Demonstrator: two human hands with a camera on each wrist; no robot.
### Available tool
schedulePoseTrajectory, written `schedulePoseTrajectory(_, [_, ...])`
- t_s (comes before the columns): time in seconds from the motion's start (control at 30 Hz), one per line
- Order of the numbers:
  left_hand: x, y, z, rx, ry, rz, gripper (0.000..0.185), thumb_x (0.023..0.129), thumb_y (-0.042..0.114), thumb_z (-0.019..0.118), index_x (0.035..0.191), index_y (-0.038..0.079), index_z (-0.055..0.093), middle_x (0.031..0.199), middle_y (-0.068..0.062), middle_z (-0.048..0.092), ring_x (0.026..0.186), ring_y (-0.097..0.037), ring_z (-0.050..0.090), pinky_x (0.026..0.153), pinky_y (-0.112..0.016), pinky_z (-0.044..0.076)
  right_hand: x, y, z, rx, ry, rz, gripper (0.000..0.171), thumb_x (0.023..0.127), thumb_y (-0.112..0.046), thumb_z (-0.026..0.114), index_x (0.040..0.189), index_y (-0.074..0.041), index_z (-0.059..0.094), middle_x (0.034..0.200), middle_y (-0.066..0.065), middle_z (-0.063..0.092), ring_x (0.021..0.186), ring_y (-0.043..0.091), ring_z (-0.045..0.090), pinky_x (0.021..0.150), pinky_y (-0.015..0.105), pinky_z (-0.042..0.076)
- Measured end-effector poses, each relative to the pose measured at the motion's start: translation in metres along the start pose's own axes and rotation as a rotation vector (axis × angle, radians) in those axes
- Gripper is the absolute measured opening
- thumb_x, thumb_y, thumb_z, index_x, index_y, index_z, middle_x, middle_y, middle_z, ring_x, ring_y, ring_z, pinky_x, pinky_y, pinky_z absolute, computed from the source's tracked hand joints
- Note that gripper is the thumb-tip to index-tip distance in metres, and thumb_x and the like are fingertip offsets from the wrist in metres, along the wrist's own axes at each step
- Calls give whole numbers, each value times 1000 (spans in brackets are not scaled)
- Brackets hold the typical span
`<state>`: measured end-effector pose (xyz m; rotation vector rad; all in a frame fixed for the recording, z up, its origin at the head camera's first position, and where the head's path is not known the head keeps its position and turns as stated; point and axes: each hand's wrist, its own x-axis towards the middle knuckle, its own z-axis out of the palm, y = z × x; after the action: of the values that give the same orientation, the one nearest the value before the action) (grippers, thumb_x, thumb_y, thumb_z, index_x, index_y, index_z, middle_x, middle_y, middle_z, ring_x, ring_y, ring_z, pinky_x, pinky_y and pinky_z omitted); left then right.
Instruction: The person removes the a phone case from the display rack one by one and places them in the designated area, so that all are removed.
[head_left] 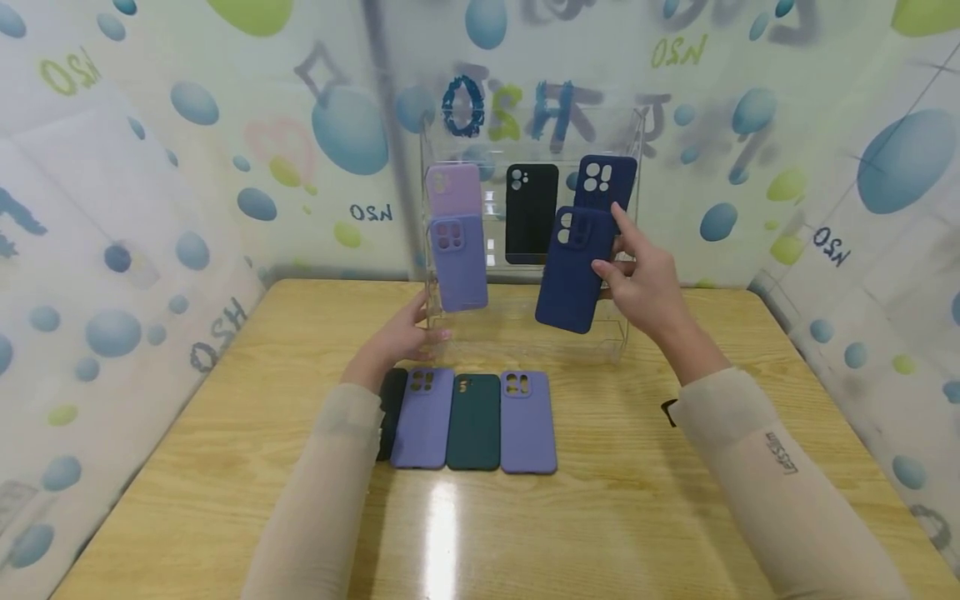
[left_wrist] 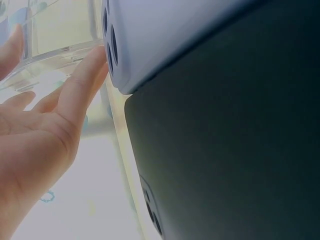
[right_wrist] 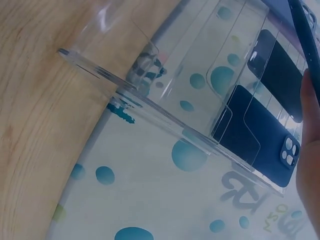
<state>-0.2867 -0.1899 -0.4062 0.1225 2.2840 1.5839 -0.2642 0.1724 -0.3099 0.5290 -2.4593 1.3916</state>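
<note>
Readable text: backdrop sheet (head_left: 225, 167) carries mirrored "H2O" prints, showing as "O2H"/"O2N" in dark blue and green, scattered all over. Right sleeve (head_left: 772, 467) has small vertical lettering, too small to read. Nothing legible on the phone cases (head_left: 472, 421).

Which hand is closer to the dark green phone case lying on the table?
Left. The left hand touches the clear stand just above the row holding the dark green case; the right hand is farther up, gripping a navy case.
</note>
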Motion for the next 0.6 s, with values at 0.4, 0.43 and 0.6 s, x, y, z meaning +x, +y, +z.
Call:
schedulePoseTrajectory(0.4, [4, -1, 0, 2, 9, 4, 92, 94, 16, 67, 156, 43, 5, 163, -13, 20, 127, -39, 53, 83, -49, 59, -17, -1, -3, 59, -158, 247, 76, 99, -12, 57, 156, -38, 16, 122, 15, 49, 80, 27, 68, 65, 37, 62])
schedulePoseTrajectory(0.43, [4, -1, -1, 3, 11, 4, 91, 94, 15, 67, 156, 44, 6, 163, -13, 21, 127, -40, 53, 84, -50, 59, -19, -1, -4, 60, -174, 269, 75, 99, -12, 57, 156, -38, 16, 125, 15, 49, 80, 27, 68, 65, 37, 62])
schedulePoseTrajectory(0.6, [5, 0, -1, -1, 4, 1, 90, 94, 13, 66, 153, 49, 9, 163, -11, 20, 131, -41, 48, 87, -55, 57, -30, 1, -8, 91, -240, 342, 75, 99, -14, 57, 157, -37, 15, 133, 18, 48, 82, 28, 69, 68, 39, 62])
